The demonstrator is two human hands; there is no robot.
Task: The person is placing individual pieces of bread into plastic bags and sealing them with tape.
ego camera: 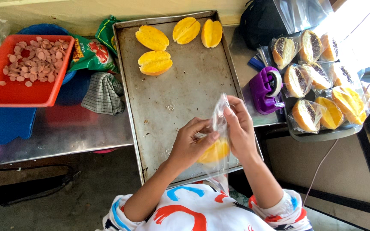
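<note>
Clear plastic bag [219,128], 1 yellow bun [214,150] inside, held over the near edge of a metal baking tray [180,98]. Left hand [189,143] pinches the bag's side; right hand [240,128] pinches its top edge. 4 yellow buns [154,62] at the tray's far end. Purple tape dispenser [267,89] just right; bagged buns [317,92] beyond.

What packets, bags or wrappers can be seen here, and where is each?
Clear plastic bag: between left hand and right hand, a yellow bun inside.
Green snack packet: beside the red tray, crumpled, with red and yellow print.
Bagged buns: clear wraps, on the grey tray at right.
</note>
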